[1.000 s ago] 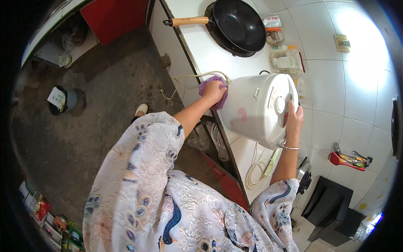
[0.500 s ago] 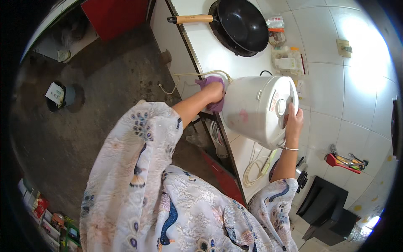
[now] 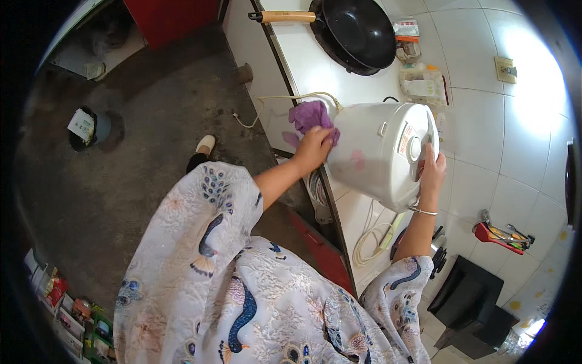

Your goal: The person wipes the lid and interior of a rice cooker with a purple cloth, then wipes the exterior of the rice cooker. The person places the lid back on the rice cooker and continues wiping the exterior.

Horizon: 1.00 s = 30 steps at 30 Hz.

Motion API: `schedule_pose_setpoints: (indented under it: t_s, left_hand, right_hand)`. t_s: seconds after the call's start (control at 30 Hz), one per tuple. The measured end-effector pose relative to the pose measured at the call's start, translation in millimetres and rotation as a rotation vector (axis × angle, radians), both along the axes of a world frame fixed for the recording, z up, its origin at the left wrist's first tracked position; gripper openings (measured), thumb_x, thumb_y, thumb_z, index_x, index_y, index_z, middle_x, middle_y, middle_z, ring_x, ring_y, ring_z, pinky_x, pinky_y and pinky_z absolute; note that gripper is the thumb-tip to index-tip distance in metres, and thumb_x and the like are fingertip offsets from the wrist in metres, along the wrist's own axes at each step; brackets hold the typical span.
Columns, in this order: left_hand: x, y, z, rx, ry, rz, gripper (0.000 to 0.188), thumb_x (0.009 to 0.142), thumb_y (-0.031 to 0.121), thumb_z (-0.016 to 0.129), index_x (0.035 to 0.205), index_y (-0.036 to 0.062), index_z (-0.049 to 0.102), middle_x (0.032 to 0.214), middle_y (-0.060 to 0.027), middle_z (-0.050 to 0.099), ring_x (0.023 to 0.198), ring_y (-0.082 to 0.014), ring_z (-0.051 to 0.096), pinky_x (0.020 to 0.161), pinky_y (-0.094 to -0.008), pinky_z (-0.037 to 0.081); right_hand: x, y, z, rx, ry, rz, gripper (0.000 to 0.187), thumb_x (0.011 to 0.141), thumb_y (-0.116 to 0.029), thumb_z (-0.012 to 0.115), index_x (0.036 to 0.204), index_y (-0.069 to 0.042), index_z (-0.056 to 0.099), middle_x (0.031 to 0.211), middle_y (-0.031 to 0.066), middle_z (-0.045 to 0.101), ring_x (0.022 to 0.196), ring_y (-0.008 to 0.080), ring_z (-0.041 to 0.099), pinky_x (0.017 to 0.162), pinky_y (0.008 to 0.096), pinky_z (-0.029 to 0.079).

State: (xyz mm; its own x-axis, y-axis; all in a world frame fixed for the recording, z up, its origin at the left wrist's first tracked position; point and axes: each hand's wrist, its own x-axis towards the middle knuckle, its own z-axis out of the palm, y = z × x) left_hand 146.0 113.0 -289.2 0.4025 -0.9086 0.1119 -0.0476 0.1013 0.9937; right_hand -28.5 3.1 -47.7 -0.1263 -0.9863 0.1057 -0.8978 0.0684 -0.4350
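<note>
A white rice cooker [image 3: 364, 155] with a faint pink print lies tipped on the counter, its lid turned toward the tiled wall. My right hand [image 3: 431, 171] grips it at the lid, by the handle, with the fingertips partly hidden. On the side facing the counter's front edge, my left hand [image 3: 316, 147] is closed on a crumpled purple cloth [image 3: 310, 115] and presses it against the cooker's base end. From that end a pale power cord [image 3: 291, 97] runs over the edge and hangs down.
A black wok [image 3: 357, 33] with a wooden handle sits farther along the white counter [image 3: 303, 67]. Packets [image 3: 424, 88] stand by the wall. A coiled white cord [image 3: 367, 246] lies nearer me. Below are an open cabinet [image 3: 318, 200] and a bin [image 3: 91, 127] on the dark floor.
My left hand has come up out from behind the cooker's base edge with the cloth, which now shows more fully. My right hand keeps its hold. A shoe has come into view on the floor.
</note>
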Motion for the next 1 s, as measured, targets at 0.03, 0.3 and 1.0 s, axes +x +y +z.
schedule_pose_setpoints:
  t_s: [0.03, 0.3, 1.0]
  left_hand:
    - [-7.6, 17.1, -0.8, 0.034, 0.009, -0.017, 0.029, 0.086, 0.008, 0.060, 0.113, -0.0027, 0.063, 0.101, -0.0188, 0.061, 0.092, -0.0366, 0.059, 0.081, -0.0411, 0.048]
    - [-10.4, 17.5, 9.8, 0.061, 0.064, 0.054, 0.029, 0.087, 0.006, 0.060, 0.114, -0.0001, 0.065, 0.100, -0.0168, 0.062, 0.094, -0.0320, 0.060, 0.084, -0.0360, 0.047]
    - [-43.1, 33.7, 11.4, 0.116, 0.302, 0.048, 0.026, 0.084, 0.001, 0.063, 0.110, -0.0011, 0.065, 0.103, -0.0098, 0.068, 0.096, -0.0180, 0.063, 0.085, -0.0298, 0.049]
  right_hand:
    - [7.5, 2.6, 3.8, 0.023, -0.006, 0.004, 0.038, 0.091, -0.036, 0.061, 0.089, 0.002, 0.060, 0.069, 0.0060, 0.057, 0.056, 0.0122, 0.053, 0.051, 0.0293, 0.042]
    - [-12.2, -15.9, -2.1, 0.116, -0.332, 0.115, 0.064, 0.072, -0.014, 0.068, 0.129, 0.006, 0.045, 0.086, 0.0072, 0.061, 0.067, 0.0121, 0.056, 0.062, 0.0267, 0.046]
    - [-12.3, -19.1, -5.6, 0.064, -0.170, 0.052, 0.074, 0.065, -0.019, 0.068, 0.132, 0.005, 0.047, 0.090, 0.0128, 0.067, 0.076, 0.0171, 0.063, 0.071, 0.0287, 0.051]
